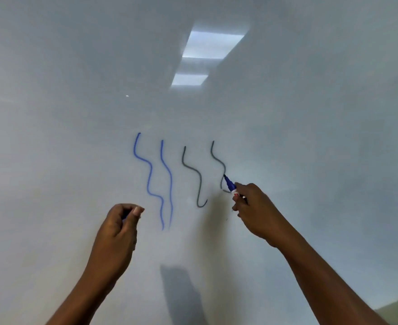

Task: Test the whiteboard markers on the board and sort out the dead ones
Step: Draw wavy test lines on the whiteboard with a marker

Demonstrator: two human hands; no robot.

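Currently, at lower centre-left, the left hand (120, 227) curls in a narrow grip around what appears to be the blue cap (124, 216), held clear of the whiteboard (76, 113), probably ready for recapping. At centre frame, two blue test lines (150, 167) stand left of two dark grey lines (200, 181). The marker (230, 184) is pinched by the right hand (254, 207) at centre-right, its tip touching the board on the rightmost grey line, evidently to check ink flow.

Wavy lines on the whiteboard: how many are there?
4: a blue line leftmost, a second blue line beside it, then a dark line, and a rightmost dark line, its lower end partly hidden by the marker in the right hand.
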